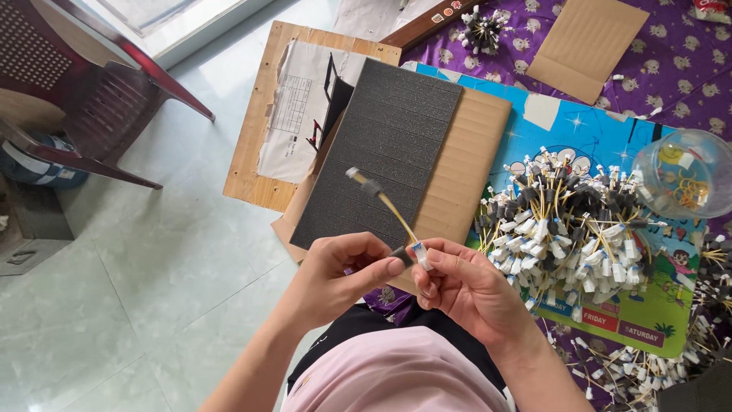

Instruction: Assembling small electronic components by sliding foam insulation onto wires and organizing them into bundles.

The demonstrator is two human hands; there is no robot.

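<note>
While both hands meet above the near edge of the dark foam pad (385, 145), the left hand (343, 278) pinches a black sleeve and the right hand (469, 290) clamps the white connector of a short yellow cable (393, 215). It looks light and bendy, best gripped at the stiffer ends. A heap of like cables (564, 225) lies near the blue mat's (579, 126) middle.

pale glossy tiled floor (152, 252), dark red plastic chair (91, 84), daylight from a window (164, 14) above

Bright soft daylight, sharp, faint floor glare
</note>
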